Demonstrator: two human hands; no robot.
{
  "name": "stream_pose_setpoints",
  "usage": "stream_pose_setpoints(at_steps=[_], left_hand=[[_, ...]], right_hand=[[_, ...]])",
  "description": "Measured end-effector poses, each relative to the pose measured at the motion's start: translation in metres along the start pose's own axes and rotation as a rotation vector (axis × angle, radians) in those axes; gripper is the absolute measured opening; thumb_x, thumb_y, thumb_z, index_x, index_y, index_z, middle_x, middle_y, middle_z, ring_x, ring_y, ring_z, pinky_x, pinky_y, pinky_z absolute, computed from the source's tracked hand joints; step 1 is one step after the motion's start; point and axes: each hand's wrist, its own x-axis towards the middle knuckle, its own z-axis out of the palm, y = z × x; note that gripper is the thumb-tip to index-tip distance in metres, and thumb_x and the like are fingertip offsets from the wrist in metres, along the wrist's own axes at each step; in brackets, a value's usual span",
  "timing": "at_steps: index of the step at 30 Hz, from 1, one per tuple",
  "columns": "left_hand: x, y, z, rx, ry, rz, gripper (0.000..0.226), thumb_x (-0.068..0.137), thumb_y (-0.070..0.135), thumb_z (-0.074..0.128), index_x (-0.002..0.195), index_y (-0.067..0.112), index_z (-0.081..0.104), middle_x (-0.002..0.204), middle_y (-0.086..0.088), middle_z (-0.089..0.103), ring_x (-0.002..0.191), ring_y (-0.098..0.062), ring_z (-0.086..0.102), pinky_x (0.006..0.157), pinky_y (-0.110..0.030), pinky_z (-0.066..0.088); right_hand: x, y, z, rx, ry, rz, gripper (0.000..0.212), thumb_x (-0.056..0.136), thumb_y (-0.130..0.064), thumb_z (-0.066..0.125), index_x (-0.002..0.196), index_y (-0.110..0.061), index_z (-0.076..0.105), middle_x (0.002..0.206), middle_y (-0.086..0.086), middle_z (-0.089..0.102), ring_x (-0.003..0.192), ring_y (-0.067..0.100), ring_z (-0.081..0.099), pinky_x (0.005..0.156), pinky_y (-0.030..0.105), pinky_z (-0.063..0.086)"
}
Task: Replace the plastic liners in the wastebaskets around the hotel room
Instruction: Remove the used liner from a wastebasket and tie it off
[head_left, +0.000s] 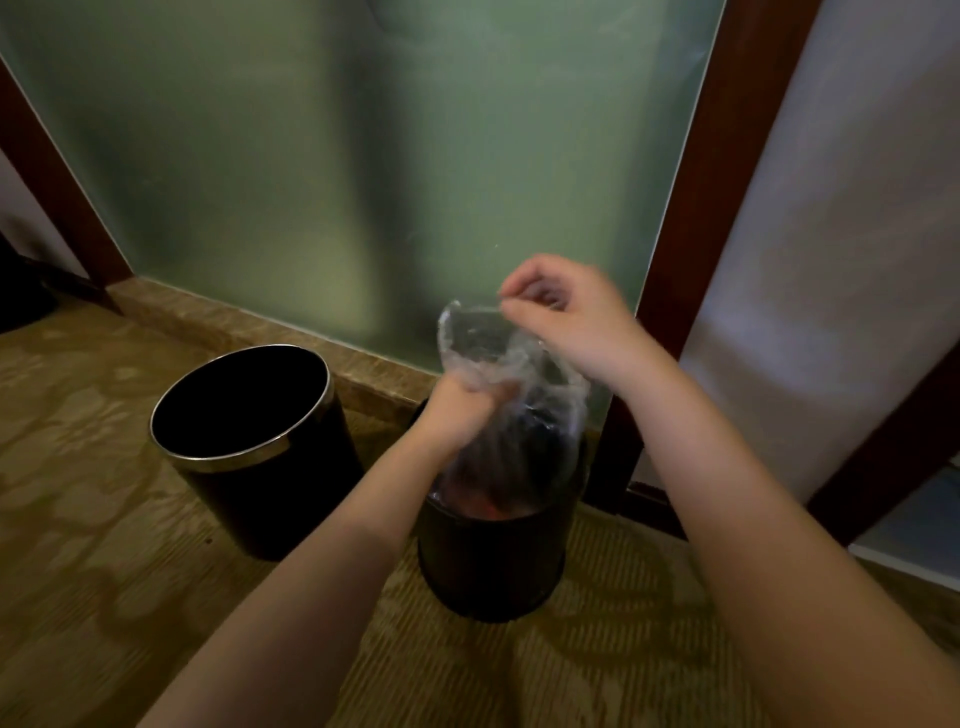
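Two black round wastebaskets stand on the carpet. The left wastebasket (249, 447) has a metal rim and no liner inside. In the right wastebasket (488, 561) sits a clear plastic liner (498, 374), its top gathered and pulled up above the rim; something reddish shows at its bottom. My left hand (462, 400) is clenched around the gathered neck of the liner. My right hand (566, 317) pinches the liner's upper edge between thumb and fingers, higher and to the right.
A frosted glass panel (363, 156) in a dark wooden frame (711, 208) rises just behind the baskets, above a stone sill (249, 322). Patterned carpet (104, 571) covers the floor. A pale wall (831, 260) is at the right.
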Motion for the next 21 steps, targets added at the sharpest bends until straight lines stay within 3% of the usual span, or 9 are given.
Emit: stream_pose_setpoints(at_steps=[3, 4, 6, 8, 11, 14, 17, 19, 21], left_hand=[[0.001, 0.003, -0.011, -0.015, 0.044, -0.107, 0.015, 0.092, 0.013, 0.060, 0.104, 0.008, 0.067, 0.097, -0.002, 0.069, 0.085, -0.007, 0.064, 0.077, -0.010, 0.049], [0.001, 0.003, -0.013, -0.011, 0.049, -0.116, 0.017, 0.093, 0.015, 0.059, 0.106, 0.007, 0.066, 0.096, 0.001, 0.068, 0.084, -0.004, 0.063, 0.071, -0.007, 0.048], [0.003, 0.000, -0.016, -0.022, 0.021, -0.114, 0.023, 0.092, 0.015, 0.060, 0.109, 0.001, 0.066, 0.102, -0.006, 0.071, 0.093, -0.014, 0.067, 0.080, -0.016, 0.050], [0.001, 0.001, -0.018, -0.020, -0.040, -0.096, 0.021, 0.090, 0.012, 0.062, 0.108, 0.001, 0.067, 0.105, -0.011, 0.071, 0.098, -0.021, 0.067, 0.087, -0.028, 0.052], [-0.002, 0.005, -0.021, -0.042, -0.090, -0.099, 0.007, 0.088, 0.006, 0.064, 0.092, 0.007, 0.069, 0.090, -0.008, 0.072, 0.086, -0.019, 0.068, 0.082, -0.031, 0.053], [-0.003, 0.007, -0.024, -0.045, -0.116, -0.091, 0.008, 0.084, 0.002, 0.067, 0.089, 0.006, 0.063, 0.083, -0.011, 0.069, 0.081, -0.025, 0.066, 0.083, -0.038, 0.053], [-0.001, 0.003, -0.028, -0.019, -0.076, -0.099, 0.019, 0.080, 0.001, 0.071, 0.086, 0.012, 0.056, 0.084, -0.007, 0.067, 0.084, -0.026, 0.065, 0.087, -0.043, 0.050], [0.001, -0.002, -0.030, -0.005, -0.012, -0.098, 0.020, 0.079, 0.004, 0.073, 0.087, 0.014, 0.058, 0.087, -0.007, 0.067, 0.088, -0.028, 0.066, 0.091, -0.043, 0.050], [0.002, -0.002, -0.032, -0.028, -0.013, -0.109, 0.022, 0.078, 0.008, 0.075, 0.097, 0.007, 0.063, 0.099, -0.014, 0.069, 0.097, -0.030, 0.066, 0.093, -0.042, 0.051]], right_hand=[[-0.004, 0.027, -0.031, -0.026, -0.048, 0.159, 0.031, 0.083, -0.014, 0.074, 0.104, -0.032, 0.061, 0.113, -0.001, 0.064, 0.109, 0.013, 0.059, 0.103, 0.033, 0.043], [-0.009, 0.036, -0.038, -0.083, -0.181, 0.238, 0.049, 0.081, -0.018, 0.077, 0.123, -0.031, 0.055, 0.133, 0.000, 0.056, 0.126, 0.014, 0.049, 0.112, 0.031, 0.034], [-0.018, 0.056, -0.039, -0.205, -0.428, 0.352, 0.094, 0.074, -0.025, 0.082, 0.150, -0.029, 0.026, 0.157, 0.000, 0.027, 0.144, 0.015, 0.024, 0.114, 0.025, 0.020], [-0.022, 0.068, -0.027, -0.241, -0.485, 0.392, 0.118, 0.067, -0.029, 0.087, 0.155, -0.030, 0.007, 0.162, -0.003, 0.011, 0.148, 0.016, 0.015, 0.118, 0.032, 0.018], [-0.022, 0.082, -0.004, -0.001, -0.406, 0.493, 0.126, 0.065, -0.021, 0.089, 0.155, -0.032, 0.001, 0.160, 0.000, 0.020, 0.144, 0.019, 0.027, 0.117, 0.039, 0.027], [-0.025, 0.097, 0.009, 0.144, -0.339, 0.620, 0.110, 0.066, -0.015, 0.087, 0.153, -0.023, 0.021, 0.150, 0.005, 0.039, 0.133, 0.024, 0.043, 0.112, 0.041, 0.036], [-0.024, 0.099, 0.010, 0.145, -0.333, 0.588, 0.045, 0.074, -0.013, 0.081, 0.115, -0.013, 0.063, 0.115, 0.007, 0.065, 0.106, 0.022, 0.061, 0.093, 0.036, 0.049], [-0.023, 0.091, 0.006, 0.244, -0.267, 0.515, 0.013, 0.078, -0.007, 0.075, 0.088, -0.011, 0.067, 0.084, 0.006, 0.067, 0.075, 0.017, 0.060, 0.067, 0.025, 0.049], [-0.019, 0.083, 0.000, 0.419, -0.148, 0.486, 0.016, 0.080, 0.003, 0.070, 0.077, -0.010, 0.062, 0.069, 0.002, 0.064, 0.060, 0.011, 0.056, 0.054, 0.018, 0.046]])
